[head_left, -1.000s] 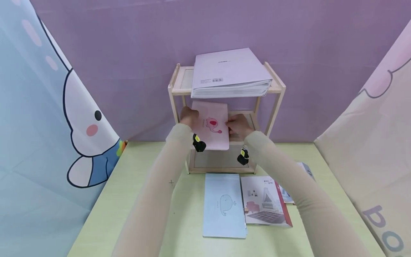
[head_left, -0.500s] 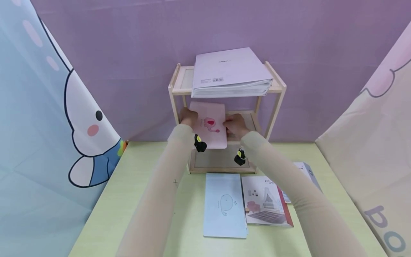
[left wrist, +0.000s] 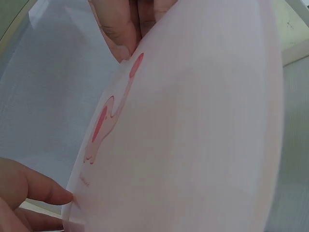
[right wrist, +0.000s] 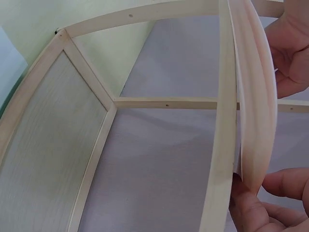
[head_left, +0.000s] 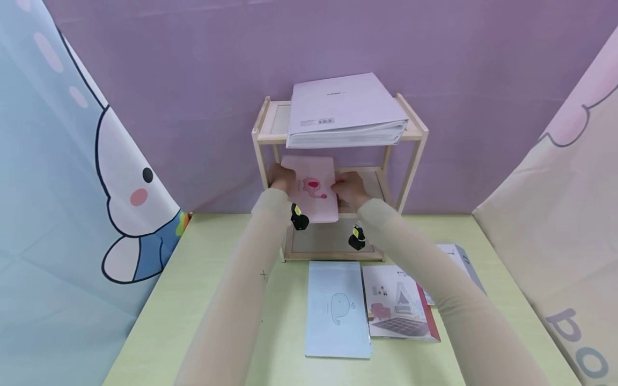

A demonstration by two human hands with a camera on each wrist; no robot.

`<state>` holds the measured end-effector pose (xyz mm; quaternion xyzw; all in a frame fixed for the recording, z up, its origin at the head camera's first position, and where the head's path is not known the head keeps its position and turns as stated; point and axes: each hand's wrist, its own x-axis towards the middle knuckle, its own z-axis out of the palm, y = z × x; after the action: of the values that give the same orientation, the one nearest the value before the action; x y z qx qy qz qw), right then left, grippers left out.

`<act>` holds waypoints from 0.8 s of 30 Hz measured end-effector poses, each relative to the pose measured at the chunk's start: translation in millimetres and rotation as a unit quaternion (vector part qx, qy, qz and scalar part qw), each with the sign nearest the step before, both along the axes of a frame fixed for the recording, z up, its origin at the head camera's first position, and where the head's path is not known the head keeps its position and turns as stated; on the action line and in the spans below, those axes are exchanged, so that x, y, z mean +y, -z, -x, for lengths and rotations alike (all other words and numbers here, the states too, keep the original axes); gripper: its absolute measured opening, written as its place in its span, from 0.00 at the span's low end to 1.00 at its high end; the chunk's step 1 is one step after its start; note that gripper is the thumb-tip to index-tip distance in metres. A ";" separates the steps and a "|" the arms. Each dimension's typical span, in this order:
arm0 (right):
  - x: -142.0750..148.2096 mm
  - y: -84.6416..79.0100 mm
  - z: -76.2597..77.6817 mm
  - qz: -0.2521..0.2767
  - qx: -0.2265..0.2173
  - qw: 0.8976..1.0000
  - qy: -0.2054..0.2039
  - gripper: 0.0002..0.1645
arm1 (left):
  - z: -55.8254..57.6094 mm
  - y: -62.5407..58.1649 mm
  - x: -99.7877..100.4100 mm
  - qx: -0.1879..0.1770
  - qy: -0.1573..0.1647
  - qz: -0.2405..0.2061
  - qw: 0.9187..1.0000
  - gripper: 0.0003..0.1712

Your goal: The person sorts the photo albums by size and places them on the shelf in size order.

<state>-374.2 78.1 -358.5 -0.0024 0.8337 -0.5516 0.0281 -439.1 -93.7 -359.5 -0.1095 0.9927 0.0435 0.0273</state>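
Observation:
A pink notebook (head_left: 313,206) with a red elephant drawing is held at the middle tier of a small wooden shelf rack (head_left: 333,256). My left hand (head_left: 282,178) grips its left edge; in the left wrist view, the left fingers (left wrist: 36,186) pinch that edge below the elephant. On the opposite edge, my right hand (head_left: 351,187) pinches the notebook between thumb and fingers. Seen from the right wrist, the notebook (right wrist: 258,111) shows its page edges beside a wooden bar, with the right hand (right wrist: 270,205) at its lower end.
Thick lilac folders (head_left: 345,107) lie on the rack's top tier, overhanging its front. On the table (head_left: 212,300) before the rack are a light blue whale notebook (head_left: 333,321), a box-like book with a room picture (head_left: 398,305) and another book (head_left: 458,260) partly behind the right sleeve.
The pink notebook has shifted slightly left over the middle tier. My right hand has moved left with it, while my left hand has stayed almost in place. Both keep their grip.

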 end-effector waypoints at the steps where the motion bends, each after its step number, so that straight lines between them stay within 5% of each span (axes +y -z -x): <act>1: -0.3 -0.3 -0.6 0.002 -0.001 1.000 -0.001 0.18 | -4.3 -1.0 -0.3 0.024 -0.023 -0.060 0.998 0.18; 2: -0.6 -0.5 -0.9 0.002 -0.002 1.000 0.000 0.19 | -0.6 4.1 -2.1 0.051 -0.036 -0.102 0.993 0.19; 4: -1.0 -1.3 -2.0 -0.001 -0.005 1.000 0.000 0.18 | -18.1 -9.3 -2.0 0.065 -0.061 -0.197 0.976 0.19; 9: -2.1 -1.9 -3.1 -0.030 -0.005 1.000 0.001 0.18 | -42.4 -24.6 1.3 0.060 -0.030 -0.145 0.987 0.18; 13: -3.7 -2.3 -3.7 -0.050 -0.001 0.999 -0.004 0.17 | -40.7 -22.3 -0.6 0.062 -0.051 -0.196 0.977 0.17; 15: -4.1 -2.4 -3.7 -0.053 0.001 0.999 -0.008 0.16 | -39.3 -19.1 -3.8 0.079 -0.081 -0.267 0.957 0.16; 18: -4.3 -2.3 -3.2 -0.051 -0.001 0.999 -0.009 0.16 | -14.4 5.8 -9.4 0.118 -0.087 -0.300 0.943 0.15; 22: -5.3 -2.2 -3.0 -0.047 -0.005 0.999 -0.007 0.16 | -2.9 14.1 -8.1 0.126 -0.082 -0.301 0.942 0.15; 24: -6.1 -2.1 -3.3 -0.044 -0.007 0.999 -0.006 0.16 | -22.9 -2.7 -4.1 0.104 -0.081 -0.308 0.942 0.14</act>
<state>-370.8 72.0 -356.4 -0.0028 0.8569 -0.5141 0.0371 -416.2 -97.8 -356.8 -0.1706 0.9161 0.3598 -0.0476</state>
